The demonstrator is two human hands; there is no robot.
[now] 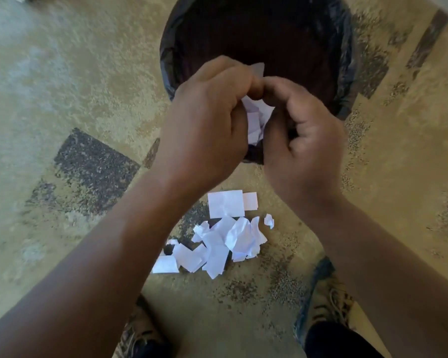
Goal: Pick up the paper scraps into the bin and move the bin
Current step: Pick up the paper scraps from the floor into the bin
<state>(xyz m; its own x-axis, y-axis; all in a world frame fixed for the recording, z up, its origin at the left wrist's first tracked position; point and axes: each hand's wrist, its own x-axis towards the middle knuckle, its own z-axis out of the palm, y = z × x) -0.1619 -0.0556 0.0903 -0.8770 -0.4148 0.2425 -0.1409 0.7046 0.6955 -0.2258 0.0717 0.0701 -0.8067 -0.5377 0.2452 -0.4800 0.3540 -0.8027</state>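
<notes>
Cupping white scraps [256, 117], two hands, left hand [204, 133], right hand [303, 151], one bin [344, 60]

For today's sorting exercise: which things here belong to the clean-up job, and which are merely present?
Part of the job:
bin
handful of scraps held by left hand and right hand
scrap pile on the floor

Merely present:
patterned carpet
shoes

Matt white paper scraps [217, 244] are lying crumpled on rough speckled carpet [62, 86]; bin [256, 34] w/ glossy black plastic liner [345, 60].
</notes>
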